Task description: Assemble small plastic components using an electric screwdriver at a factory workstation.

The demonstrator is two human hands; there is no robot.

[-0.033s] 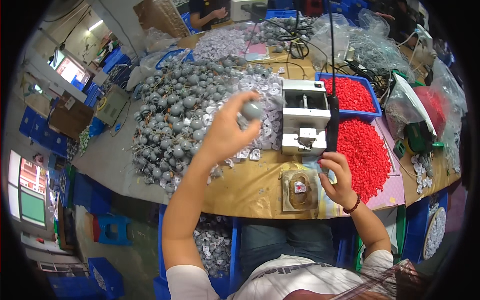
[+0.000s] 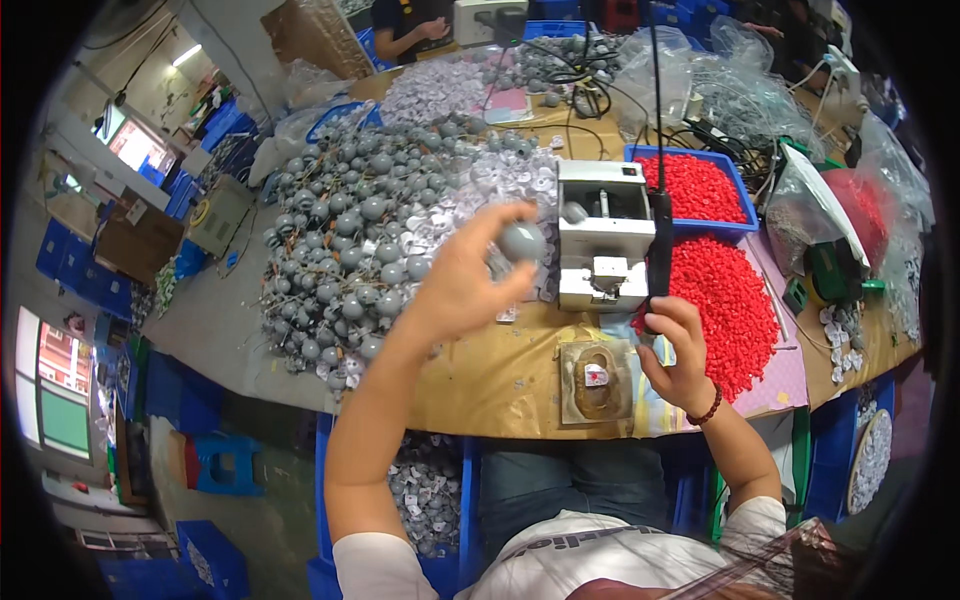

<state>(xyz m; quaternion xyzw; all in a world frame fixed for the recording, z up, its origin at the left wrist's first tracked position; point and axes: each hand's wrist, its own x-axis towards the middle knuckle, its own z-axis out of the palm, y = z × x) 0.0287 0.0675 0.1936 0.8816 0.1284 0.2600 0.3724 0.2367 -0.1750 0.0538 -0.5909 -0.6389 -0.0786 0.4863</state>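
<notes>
Head-worn fisheye looks down over the table (image 2: 480, 392), its margins somewhat unclear.

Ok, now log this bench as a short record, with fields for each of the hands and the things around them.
Left hand: holds a grey ball between thumb and fingers
Right hand: beside the red heap; fingertip contents unclear
Machine: white boxy unit, left of the red heap
Fixture: square block with a white part in its hollow
Left side: grey ball pile
Beyond red heap: blue tray of red pieces
</notes>
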